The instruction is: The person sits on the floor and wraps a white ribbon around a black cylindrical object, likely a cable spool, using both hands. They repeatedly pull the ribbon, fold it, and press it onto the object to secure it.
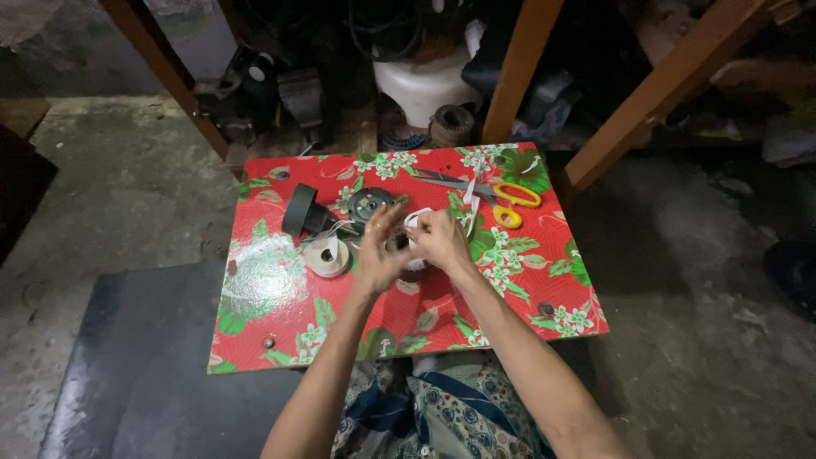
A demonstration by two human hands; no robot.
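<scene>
**White tape in both your hands**

Red flowery cloth covers the low counter (pixel 255 297) in front of you. Your left hand (pixel 380 251) and right hand (pixel 439 240) meet over its middle. Both are closed around a small dark round part (pixel 399 245), and your fingers pinch a thin white tape (pixel 418 218) that loops up from it. You hold the part up off the cloth, probably so the tape can go round it freely.

Just left of your hands lies a white tape roll (pixel 327 257), near enough to feed from. Farther left a black round piece (pixel 299 210) stands on its edge, and a dark disc (pixel 371 204) lies flat behind your left hand. Yellow-handled scissors (pixel 501 198) rest at the far right, within easy reach.
</scene>
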